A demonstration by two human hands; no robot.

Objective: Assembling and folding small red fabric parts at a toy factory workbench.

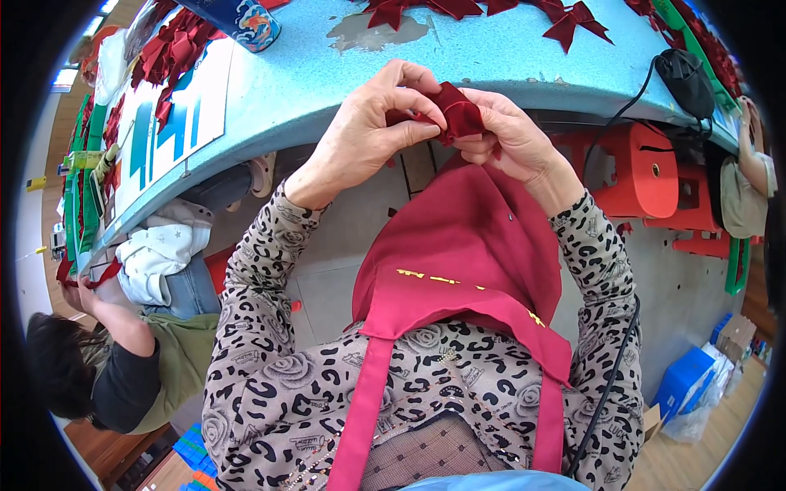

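A dark red velvet bow (458, 112) is held up between my two hands, just off the near edge of the light blue table (311, 78). The thumb and fingers of my left hand (372, 123) pinch its left side. From the right, my right hand (517, 141) grips the bow, with its fingers curled beneath the folds. My fingers cover part of the bow, so how its loops are joined cannot be made out. Below both hands hangs the dark red apron (458, 237) that I wear.
More dark red bows (565, 23) lie along the table's far side, and a pile of them (176, 49) sits at far left by a blue container (246, 23). A black pouch (686, 82) with a cord rests at right, above red stools (639, 176). Co-workers sit left (123, 360) and right.
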